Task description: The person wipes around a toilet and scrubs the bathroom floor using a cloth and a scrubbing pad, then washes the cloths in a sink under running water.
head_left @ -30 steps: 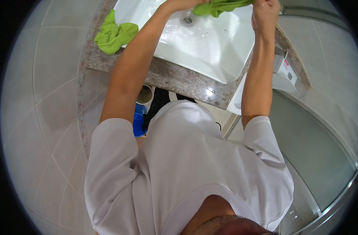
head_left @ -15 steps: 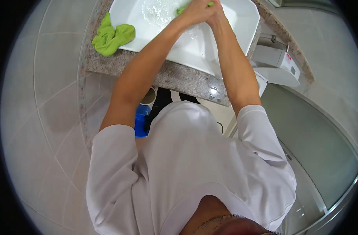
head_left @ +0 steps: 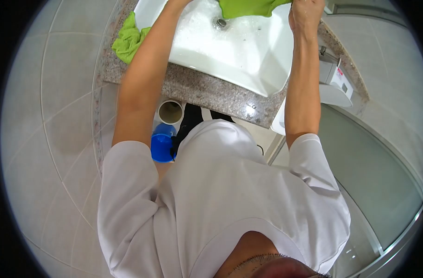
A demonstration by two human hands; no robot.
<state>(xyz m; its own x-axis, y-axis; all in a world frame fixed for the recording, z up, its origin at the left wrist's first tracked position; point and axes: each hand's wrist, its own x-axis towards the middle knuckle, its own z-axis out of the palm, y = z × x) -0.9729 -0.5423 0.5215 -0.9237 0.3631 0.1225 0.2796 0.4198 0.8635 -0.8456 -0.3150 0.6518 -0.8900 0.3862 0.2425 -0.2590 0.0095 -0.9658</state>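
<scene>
A green cloth (head_left: 250,7) hangs spread out over the white sink basin (head_left: 206,48), partly cut off by the top edge. My right hand (head_left: 307,15) is closed on its right corner, fingers partly out of frame. Only the wrist end of my left hand (head_left: 180,2) shows at the top edge, left of the cloth; its fingers are out of view. A second green cloth (head_left: 129,41) lies bunched on the counter at the basin's left corner, beside my left forearm. Water and foam lie in the basin around the metal drain (head_left: 221,23).
The granite counter (head_left: 211,90) edges the basin. Below it stand a round bin (head_left: 170,112) and a blue container (head_left: 162,146) on the floor. A toilet (head_left: 335,95) with a box (head_left: 339,79) on it is at right, near a glass panel (head_left: 373,171).
My hands have moved apart from their clasp over the basin, the right one to the right and the left one up and left. The bunched cloth between them is now spread out, and the drain shows.
</scene>
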